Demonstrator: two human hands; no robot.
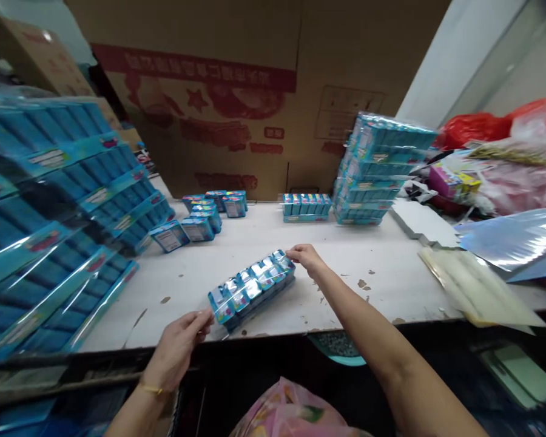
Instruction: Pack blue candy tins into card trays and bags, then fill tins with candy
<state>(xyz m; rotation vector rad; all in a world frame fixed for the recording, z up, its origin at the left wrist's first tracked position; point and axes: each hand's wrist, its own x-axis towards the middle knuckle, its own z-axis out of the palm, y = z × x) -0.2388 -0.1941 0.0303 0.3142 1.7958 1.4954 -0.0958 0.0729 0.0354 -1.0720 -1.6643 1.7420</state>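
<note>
A row of small blue boxes in clear wrap lies slanted on the white worktable near its front edge. My left hand grips the pack's near end. My right hand pinches its far end. Several loose blue boxes sit further back on the left. Another row of blue boxes stands at the back centre.
A tall stack of wrapped blue packs leans at the left. A second stack stands at the back right before a big cardboard box. Plastic sheets and red bags crowd the right side.
</note>
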